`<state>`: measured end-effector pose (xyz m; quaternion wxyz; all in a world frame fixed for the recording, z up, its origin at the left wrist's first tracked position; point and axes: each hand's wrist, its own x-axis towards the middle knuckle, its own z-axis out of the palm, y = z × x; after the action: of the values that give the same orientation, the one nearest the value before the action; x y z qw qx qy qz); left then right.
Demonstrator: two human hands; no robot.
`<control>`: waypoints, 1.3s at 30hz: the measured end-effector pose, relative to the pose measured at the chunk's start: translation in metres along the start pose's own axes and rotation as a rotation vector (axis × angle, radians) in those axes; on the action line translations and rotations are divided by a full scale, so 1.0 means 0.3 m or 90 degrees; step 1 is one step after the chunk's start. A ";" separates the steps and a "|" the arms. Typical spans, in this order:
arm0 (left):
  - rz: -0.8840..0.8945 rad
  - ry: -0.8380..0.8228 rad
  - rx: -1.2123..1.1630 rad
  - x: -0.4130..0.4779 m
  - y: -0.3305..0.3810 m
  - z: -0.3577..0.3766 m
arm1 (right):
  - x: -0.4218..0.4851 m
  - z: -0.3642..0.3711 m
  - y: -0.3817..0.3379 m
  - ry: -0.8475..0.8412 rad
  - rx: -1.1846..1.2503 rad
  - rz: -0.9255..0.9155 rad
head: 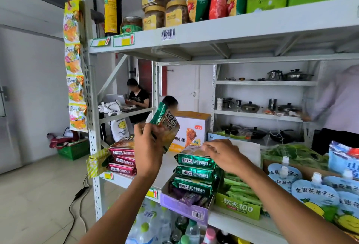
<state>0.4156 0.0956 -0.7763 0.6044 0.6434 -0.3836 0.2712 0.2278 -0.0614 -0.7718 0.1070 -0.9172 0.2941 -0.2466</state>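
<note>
1. Our left hand (pixel 148 144) grips a green biscuit pack (pixel 165 125), fingers closed around it, raised and tilted.
2. Our right hand (pixel 223 154) rests on the stack of green packs (pixel 196 173), directly beneath its fingers; we cannot tell whether they grip.
3. The stack stands in a purple box (pixel 182 206) below both hands.

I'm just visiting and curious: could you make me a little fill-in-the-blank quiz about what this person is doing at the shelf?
1. The left hand holds up a ____ packet.
2. The right hand touches the top of the green stack, which sits on a ____ box.
3. The red packets lie to the ____ of that stack.

Missing words: green; purple; left.
</note>
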 end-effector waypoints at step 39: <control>-0.468 -0.462 -0.901 -0.001 0.234 -0.120 | -0.256 -0.301 -0.382 0.337 0.368 -0.356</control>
<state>0.3619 0.1328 -0.7324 0.7515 0.2465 -0.3990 -0.4639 0.1829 0.0714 -0.6853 0.2085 -0.7995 -0.0269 -0.5627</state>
